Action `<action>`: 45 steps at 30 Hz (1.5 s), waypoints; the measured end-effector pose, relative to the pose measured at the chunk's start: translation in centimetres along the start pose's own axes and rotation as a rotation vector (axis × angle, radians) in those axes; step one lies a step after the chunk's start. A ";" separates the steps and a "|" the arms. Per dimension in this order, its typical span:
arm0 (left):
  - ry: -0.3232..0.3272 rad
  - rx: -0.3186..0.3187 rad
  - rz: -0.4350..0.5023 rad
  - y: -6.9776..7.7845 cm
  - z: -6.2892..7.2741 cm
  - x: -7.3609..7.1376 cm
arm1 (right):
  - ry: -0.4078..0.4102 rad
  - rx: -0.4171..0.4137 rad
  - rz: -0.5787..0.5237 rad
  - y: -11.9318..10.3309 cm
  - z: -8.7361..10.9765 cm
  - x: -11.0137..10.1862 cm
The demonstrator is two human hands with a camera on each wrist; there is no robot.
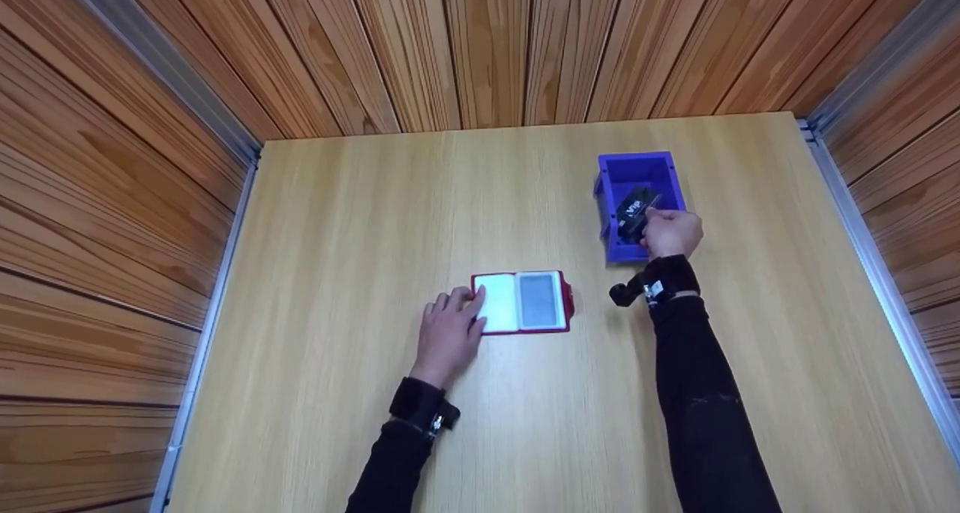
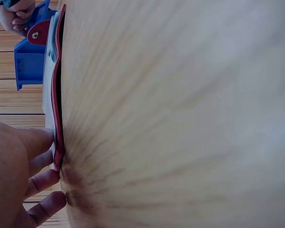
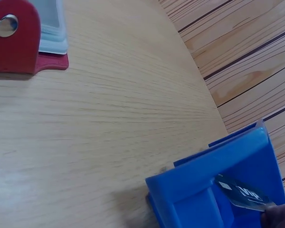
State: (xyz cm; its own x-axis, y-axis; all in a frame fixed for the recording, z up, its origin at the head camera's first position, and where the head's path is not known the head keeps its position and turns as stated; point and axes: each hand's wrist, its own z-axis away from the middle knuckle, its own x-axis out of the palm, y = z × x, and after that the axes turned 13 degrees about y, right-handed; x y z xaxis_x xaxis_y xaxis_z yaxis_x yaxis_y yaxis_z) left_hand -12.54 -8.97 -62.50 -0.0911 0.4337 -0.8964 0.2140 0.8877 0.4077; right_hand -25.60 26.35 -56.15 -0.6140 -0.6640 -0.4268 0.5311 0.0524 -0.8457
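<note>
While the left hand (image 1: 448,331) rests, fingers loose, on the left edge of the unfolded red card holder (image 1: 519,303) on the table (image 1: 337,273), the right hand (image 1: 673,233) pinches a black VIP card (image 3: 242,192) in the purple bin (image 1: 626,254). Looks early: holder spread, card gripped, not yet clear of the bin.

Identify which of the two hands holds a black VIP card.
The right hand: its fingers pinch the black VIP card at the blue bin, whereas the left hand touches the open red card holder.
</note>
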 end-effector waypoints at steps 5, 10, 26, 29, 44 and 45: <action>0.005 0.010 -0.013 0.1 0.0 0.0 | 0.011 0.011 0.096 0.2 0.1 0.3; -0.004 0.010 -0.028 0.2 0.0 -0.1 | 0.028 -0.010 0.209 0.4 0.1 0.2; 0.010 0.008 -0.024 0.0 0.2 -0.1 | 0.016 -0.213 0.397 0.5 0.4 0.6; 0.010 0.017 -0.025 0.0 0.1 -0.1 | -0.029 -0.202 0.399 0.3 0.3 0.4; 0.006 0.013 -0.017 0.1 0.1 -0.3 | -0.160 -0.161 0.414 -0.2 0.1 0.0; 0.006 0.013 -0.017 0.1 0.1 -0.3 | -0.160 -0.162 0.412 -0.2 0.1 -0.1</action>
State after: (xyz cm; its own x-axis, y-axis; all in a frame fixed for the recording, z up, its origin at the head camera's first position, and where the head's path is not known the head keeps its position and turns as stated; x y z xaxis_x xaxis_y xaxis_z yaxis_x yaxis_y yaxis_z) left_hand -12.42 -9.03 -62.20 -0.1004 0.4197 -0.9021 0.2255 0.8927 0.3902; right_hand -25.63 26.31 -55.91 -0.2670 -0.6694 -0.6932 0.6055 0.4431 -0.6611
